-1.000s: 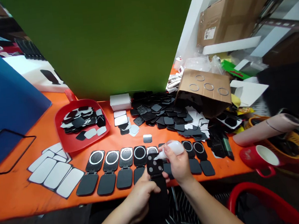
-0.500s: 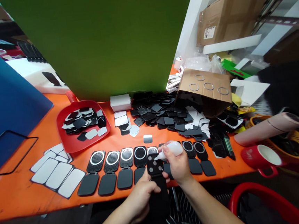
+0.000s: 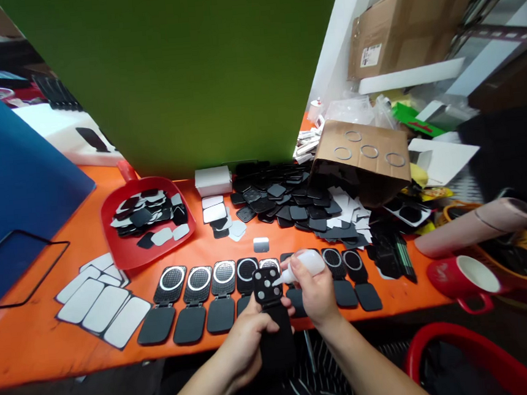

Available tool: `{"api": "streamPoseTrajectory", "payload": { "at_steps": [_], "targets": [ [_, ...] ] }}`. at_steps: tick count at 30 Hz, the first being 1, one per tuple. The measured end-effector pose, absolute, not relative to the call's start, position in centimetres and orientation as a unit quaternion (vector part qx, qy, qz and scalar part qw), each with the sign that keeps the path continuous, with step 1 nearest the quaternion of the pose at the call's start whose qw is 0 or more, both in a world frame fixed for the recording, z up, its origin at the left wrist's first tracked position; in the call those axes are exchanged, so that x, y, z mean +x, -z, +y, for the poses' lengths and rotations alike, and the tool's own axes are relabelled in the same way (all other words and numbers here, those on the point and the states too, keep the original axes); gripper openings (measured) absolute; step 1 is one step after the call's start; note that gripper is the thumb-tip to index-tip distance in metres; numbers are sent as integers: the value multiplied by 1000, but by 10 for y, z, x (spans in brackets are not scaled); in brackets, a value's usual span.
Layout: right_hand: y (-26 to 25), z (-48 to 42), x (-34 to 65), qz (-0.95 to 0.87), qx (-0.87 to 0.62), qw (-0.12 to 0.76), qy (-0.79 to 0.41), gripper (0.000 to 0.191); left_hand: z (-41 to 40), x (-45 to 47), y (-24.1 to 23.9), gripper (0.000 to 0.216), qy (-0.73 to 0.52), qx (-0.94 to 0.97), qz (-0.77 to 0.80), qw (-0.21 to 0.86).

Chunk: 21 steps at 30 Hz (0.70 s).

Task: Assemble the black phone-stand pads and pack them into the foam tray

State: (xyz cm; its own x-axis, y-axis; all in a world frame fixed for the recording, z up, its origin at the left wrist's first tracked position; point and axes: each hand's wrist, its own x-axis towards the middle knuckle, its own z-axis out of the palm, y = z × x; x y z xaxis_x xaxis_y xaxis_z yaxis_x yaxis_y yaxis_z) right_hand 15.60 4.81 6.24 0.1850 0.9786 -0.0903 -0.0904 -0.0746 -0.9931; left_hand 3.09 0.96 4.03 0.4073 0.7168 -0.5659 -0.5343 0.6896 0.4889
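My left hand is closed around a black hinged holder, held up at the table's front edge. Several round silver discs show on the holder's upper plate. In my right hand is a white squeeze bottle, tilted so its narrow nozzle points left and meets or hovers just over the discs; I cannot tell which. Behind and beside my hands lies a row of similar opened black holders, their upper plates bearing white or silver rings. A small silver-white plate rests just beyond the row.
A red dustpan holds black and white pieces. White-faced sheets lie at left. Black plates are heaped at the back near a cardboard box. A red mug and pink flask stand right, above a red tub.
The holder's upper plate has shifted slightly left and tilted. The bottle's nozzle now points at a lower part of the disc group. Both hands keep their grip.
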Motion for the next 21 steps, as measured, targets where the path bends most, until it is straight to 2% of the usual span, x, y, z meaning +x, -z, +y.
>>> {"api": "streamPoseTrajectory", "payload": {
  "at_steps": [12,21],
  "targets": [
    [-53,45,147,-390,-527,538,-529,32,10,33,-46,48,-385,146,413,812],
    [-51,44,150,-420,-536,519,-517,26,11,32,-44,54,-386,125,418,813]
  ]
}}
